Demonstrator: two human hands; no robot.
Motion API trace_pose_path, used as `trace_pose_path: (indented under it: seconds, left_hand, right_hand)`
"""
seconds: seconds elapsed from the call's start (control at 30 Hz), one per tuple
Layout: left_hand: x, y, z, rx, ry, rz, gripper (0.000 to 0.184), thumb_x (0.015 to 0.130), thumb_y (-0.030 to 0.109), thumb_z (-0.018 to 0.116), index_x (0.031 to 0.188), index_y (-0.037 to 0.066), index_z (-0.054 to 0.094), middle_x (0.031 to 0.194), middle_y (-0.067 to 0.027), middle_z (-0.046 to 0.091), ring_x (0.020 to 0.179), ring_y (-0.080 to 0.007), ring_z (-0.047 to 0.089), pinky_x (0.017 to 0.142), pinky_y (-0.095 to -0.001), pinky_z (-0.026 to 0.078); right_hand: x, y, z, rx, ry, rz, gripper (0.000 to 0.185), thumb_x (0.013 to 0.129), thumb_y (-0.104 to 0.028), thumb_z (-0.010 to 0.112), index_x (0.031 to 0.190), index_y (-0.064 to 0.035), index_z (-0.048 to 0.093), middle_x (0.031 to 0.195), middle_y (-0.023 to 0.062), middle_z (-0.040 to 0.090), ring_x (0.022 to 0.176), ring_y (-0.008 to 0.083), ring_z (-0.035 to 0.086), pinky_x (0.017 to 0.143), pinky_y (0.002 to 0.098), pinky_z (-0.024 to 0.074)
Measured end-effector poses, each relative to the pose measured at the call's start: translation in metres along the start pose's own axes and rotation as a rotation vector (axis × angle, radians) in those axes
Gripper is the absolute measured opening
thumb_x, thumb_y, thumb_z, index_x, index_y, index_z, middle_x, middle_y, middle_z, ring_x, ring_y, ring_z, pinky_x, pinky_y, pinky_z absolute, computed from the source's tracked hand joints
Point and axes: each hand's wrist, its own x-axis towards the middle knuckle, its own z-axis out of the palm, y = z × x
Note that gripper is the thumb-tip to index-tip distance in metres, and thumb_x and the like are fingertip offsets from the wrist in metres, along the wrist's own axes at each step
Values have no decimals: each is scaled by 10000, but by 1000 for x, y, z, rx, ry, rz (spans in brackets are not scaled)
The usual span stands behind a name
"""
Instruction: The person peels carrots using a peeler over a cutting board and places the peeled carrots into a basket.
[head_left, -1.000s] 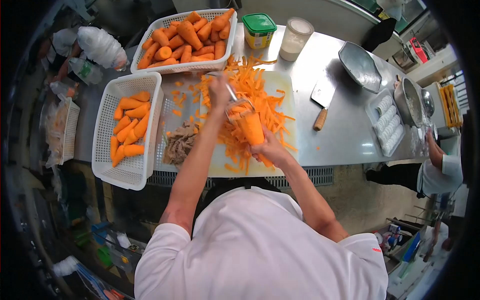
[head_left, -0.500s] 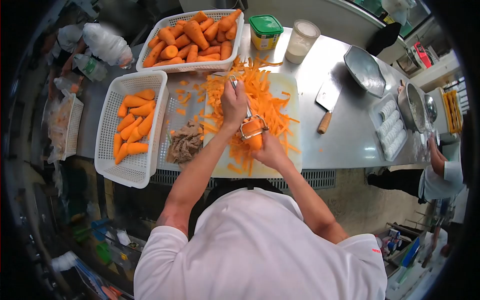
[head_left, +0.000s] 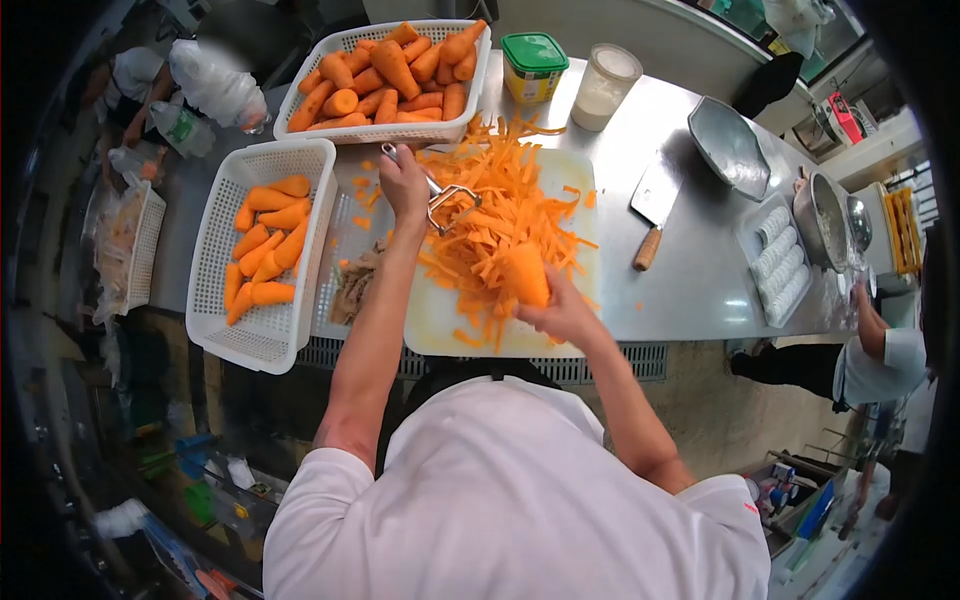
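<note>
My left hand (head_left: 404,186) is closed round the handle of a metal peeler (head_left: 452,204), whose head points right over a heap of orange shavings (head_left: 500,200). In my right hand (head_left: 566,312) is a peeled carrot (head_left: 525,274), held near the front of the white cutting board (head_left: 430,325). Peeler and carrot are apart. Left of the board lies a brownish crumpled cloth (head_left: 352,286), partly behind my left forearm. Smooth carrots (head_left: 277,218) lie in the white basket (head_left: 209,319) at the left, and rougher ones (head_left: 392,68) fill the basket (head_left: 480,75) behind it.
A green-lidded tub (head_left: 534,68) and a jar of white powder (head_left: 605,88) stand at the back. Rightward are a cleaver (head_left: 656,195), a dark tray (head_left: 728,148), a tray of white rolls (head_left: 778,262) and a metal bowl (head_left: 822,215). Another person (head_left: 880,360) stands far right.
My left hand has moved left with the peeler, away from the carrot. My right hand has shifted slightly right, and the carrot's upper end now shows more.
</note>
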Motion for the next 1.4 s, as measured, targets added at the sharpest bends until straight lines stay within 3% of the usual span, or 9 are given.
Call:
trace_pose_path:
  seconds: [0.1, 0.2, 0.4, 0.53, 0.63, 0.73, 0.8, 1.13, 1.4]
  left_hand:
    - [-27, 24, 5, -150, -82, -69, 286, 1021, 291, 494, 890, 38, 468, 675, -82, 574, 507, -176, 571, 504, -345, 460]
    - [-73, 13, 31, -92, -334, -55, 281, 1030, 296, 476, 893, 51, 463, 640, -63, 554, 484, -158, 557, 469, -326, 444]
    - [-25, -4, 18, -140, -25, -87, 284, 1029, 290, 478, 897, 39, 464, 613, -54, 532, 465, -148, 554, 431, -330, 435]
    - [-77, -1, 38, -19, -315, 136, 301, 1033, 271, 461, 868, 19, 457, 605, -61, 527, 470, -156, 564, 443, -341, 455]
    - [-33, -27, 26, 59, -142, 82, 316, 1029, 299, 475, 881, 20, 472, 605, -69, 547, 483, -159, 580, 456, -337, 460]
    - [-43, 1, 23, -77, -15, -38, 328, 1025, 309, 484, 868, 21, 481, 596, -75, 559, 500, -181, 599, 473, -341, 462]
    - [-72, 0, 38, 61, -240, 57, 330, 1034, 289, 466, 846, 18, 472, 586, -73, 557, 495, -186, 591, 478, -345, 458]
    - [-59, -15, 44, 32, -162, 102, 322, 1023, 257, 475, 834, -4, 462, 577, -94, 544, 474, -196, 573, 485, -349, 460]
    - [-8, -27, 17, -3, 13, -278, 325, 1014, 301, 482, 872, 9, 489, 594, -103, 580, 542, -215, 608, 501, -372, 469]
  right_hand:
    - [2, -1, -3, 487, -64, 9, 778, 806, -17, 712, 1439, -87, 266, 961, 102, 630, 685, 171, 623, 579, 314, 514]
    - [19, 11, 5, 365, -156, 41, 874, 808, -3, 696, 1475, -134, 147, 918, 114, 603, 625, 173, 587, 535, 311, 494]
    - [6, -1, 11, 247, -127, 43, 885, 800, -14, 695, 1505, -115, 170, 916, 93, 586, 584, 154, 554, 511, 306, 476]
    - [10, 5, 14, 111, -48, 53, 894, 777, -47, 693, 1517, -105, 196, 934, 94, 590, 579, 143, 542, 517, 296, 474]
    - [4, 3, 15, -60, 28, 36, 842, 785, -28, 649, 1512, -77, 227, 989, 101, 604, 595, 141, 550, 544, 286, 482]
    - [12, 14, 8, -230, 72, -90, 814, 768, -38, 654, 1485, -45, 271, 1035, 117, 621, 698, 178, 599, 641, 311, 518]
    - [21, 25, 11, -387, 141, -157, 829, 732, -115, 703, 1453, -36, 300, 1116, 291, 632, 999, 470, 625, 851, 478, 512]
    - [6, 7, 4, -576, 167, -148, 748, 710, -80, 673, 1383, -13, 354, 1096, 286, 616, 1042, 469, 577, 882, 476, 480]
    - [-15, -3, -5, -654, 128, -139, 709, 711, -21, 650, 1362, -18, 371, 1067, 278, 613, 1028, 472, 570, 849, 493, 482]
